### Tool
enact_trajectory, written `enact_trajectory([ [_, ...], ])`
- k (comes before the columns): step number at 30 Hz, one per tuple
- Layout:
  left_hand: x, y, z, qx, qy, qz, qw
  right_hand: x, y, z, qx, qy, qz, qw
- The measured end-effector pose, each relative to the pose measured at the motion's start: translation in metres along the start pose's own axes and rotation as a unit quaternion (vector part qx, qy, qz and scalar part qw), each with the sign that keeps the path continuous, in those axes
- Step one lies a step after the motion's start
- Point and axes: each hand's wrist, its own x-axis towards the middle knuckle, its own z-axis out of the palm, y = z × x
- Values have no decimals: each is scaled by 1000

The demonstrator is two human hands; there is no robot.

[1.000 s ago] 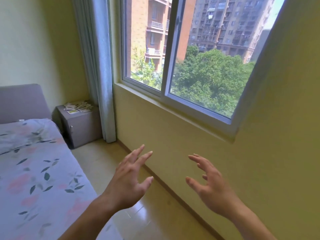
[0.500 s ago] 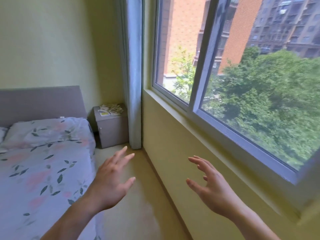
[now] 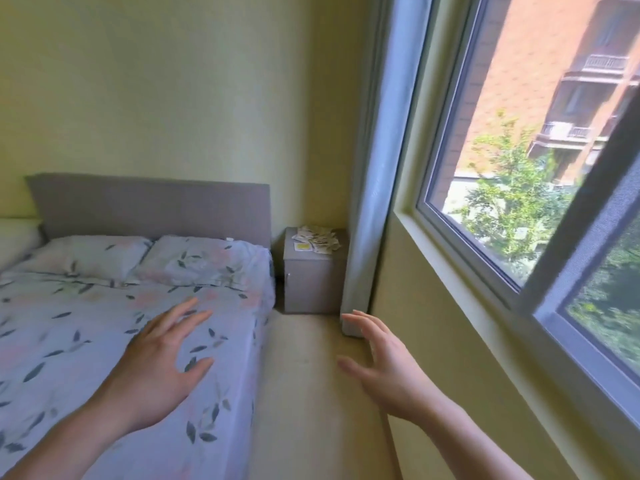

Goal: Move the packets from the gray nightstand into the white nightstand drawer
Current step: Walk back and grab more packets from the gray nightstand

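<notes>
View has swung left over the last second: the window, which filled most of the frame, now sits at the right edge, and the bed [image 3: 131, 306] takes up the left half. The gray nightstand [image 3: 313, 271] has shifted from far left to dead ahead, well beyond both sets of fingertips, between the bed and the curtain [image 3: 374, 202].

Packets [image 3: 317, 239] lie in a loose heap on its top, untouched.

Left hand [image 3: 159, 368]: fingers spread and straight, holding nothing, hovering over the bedspread. Right hand [image 3: 384, 368]: fingers relaxed, slightly curved, empty, above the floor strip near the wall.

White nightstand not in view.

Judgement: approach phase only; the person is now lined up with the aisle leading to the packets. No packet moved yet.
</notes>
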Motion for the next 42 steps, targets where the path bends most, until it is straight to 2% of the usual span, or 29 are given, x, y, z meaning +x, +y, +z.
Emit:
enact_trajectory([
  [5, 129, -2, 9, -2, -2, 23, 1000, 110, 36, -18, 8, 11, 16, 1000],
  [13, 324, 55, 71, -57, -18, 99, 993, 270, 102, -43, 39, 37, 33, 998],
  [19, 475, 66, 126, -69, -32, 92, 993, 416, 180, -46, 69, 24, 40, 997],
  [23, 547, 55, 141, -54, -39, 56, 996, 500, 219, -45, 82, -6, 46, 996],
  [26, 610, 49, 149, -48, -11, 31, 998, 586, 243, -48, 73, -33, 34, 996],
  [36, 773, -34, 183, -47, -4, -52, 998, 817, 270, -14, 69, -114, 7, 991],
  [42, 905, -78, 221, -60, -55, -52, 995, 921, 315, 4, 67, -121, 66, 988],
])
